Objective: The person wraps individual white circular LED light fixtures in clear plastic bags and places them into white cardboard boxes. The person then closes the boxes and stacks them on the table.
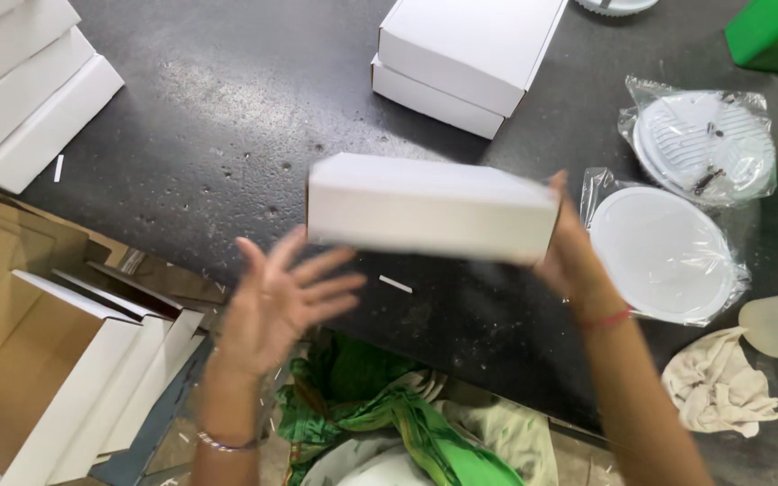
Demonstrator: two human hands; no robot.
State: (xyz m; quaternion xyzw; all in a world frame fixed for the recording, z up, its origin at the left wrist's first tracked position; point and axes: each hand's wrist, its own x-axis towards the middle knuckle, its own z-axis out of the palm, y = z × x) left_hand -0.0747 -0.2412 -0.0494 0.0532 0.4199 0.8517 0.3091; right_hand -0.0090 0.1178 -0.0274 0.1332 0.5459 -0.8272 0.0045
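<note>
A closed white cardboard box [429, 207] hangs in the air above the black table [227, 99], blurred by motion. My right hand [569, 256] grips its right end, thumb on top. My left hand [281, 301] is open with fingers spread, just below and left of the box, not touching it.
Two stacked white boxes [465, 58] lie at the back centre, more white boxes [20, 81] at the far left. Flat unfolded cartons [74, 378] lean at lower left. Two round white discs in plastic bags [677, 207], a cloth [718, 382] and a green container [776, 31] sit at right.
</note>
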